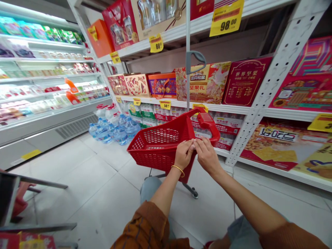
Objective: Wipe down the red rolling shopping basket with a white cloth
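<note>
A red plastic shopping cart (158, 138) with perforated sides stands at an angle in front of my knees. My left hand (183, 154), with a gold bangle at its wrist, is closed on the cart's near rim. Right beside it, fingertips touching, my right hand (206, 154) is closed at the same corner, next to the red handle (207, 124). The part of the basket that I can see into holds nothing. A caster wheel (194, 193) shows beneath the cart.
White shelving (243, 110) with gift boxes and packs of bottled water runs close behind the cart. Large water bottles (114, 129) stand on the floor beside an open refrigerated case (62, 117). A metal-legged stand (38, 226) is at the lower left. A grey pole (188, 52) rises before the shelves.
</note>
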Demonstrator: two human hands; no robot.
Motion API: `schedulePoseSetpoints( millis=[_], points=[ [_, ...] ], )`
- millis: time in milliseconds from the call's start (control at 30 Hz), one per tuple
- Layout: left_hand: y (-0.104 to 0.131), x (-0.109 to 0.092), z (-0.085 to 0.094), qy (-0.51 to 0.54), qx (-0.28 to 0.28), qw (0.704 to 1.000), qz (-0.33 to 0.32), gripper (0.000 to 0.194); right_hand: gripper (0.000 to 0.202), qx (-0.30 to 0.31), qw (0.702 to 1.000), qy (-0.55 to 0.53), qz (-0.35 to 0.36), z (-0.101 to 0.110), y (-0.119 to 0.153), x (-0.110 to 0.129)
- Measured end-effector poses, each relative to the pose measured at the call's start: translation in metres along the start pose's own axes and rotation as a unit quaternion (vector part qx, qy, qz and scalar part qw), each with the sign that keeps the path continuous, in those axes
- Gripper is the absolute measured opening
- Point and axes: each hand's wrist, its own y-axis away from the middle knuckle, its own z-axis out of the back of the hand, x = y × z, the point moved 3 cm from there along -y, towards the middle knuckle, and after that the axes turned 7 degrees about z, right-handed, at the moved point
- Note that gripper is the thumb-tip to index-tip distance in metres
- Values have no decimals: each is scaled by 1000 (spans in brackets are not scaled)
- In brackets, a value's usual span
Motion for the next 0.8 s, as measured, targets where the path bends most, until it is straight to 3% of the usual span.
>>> schedulePoseSetpoints(
  millis=[467,633,800],
  points=[
    [13,-16,1,-24,26,996,-76,38,42,21,999,23,-42,50,6,-23],
    [21,-23,-6,-76,24,996,-41,39,36,55,998,20,25,46,-2,-11],
    [34,-26,-21,-120,-26,992,22,45,37,78,991,64,84,38,-1,-14]
  ],
)
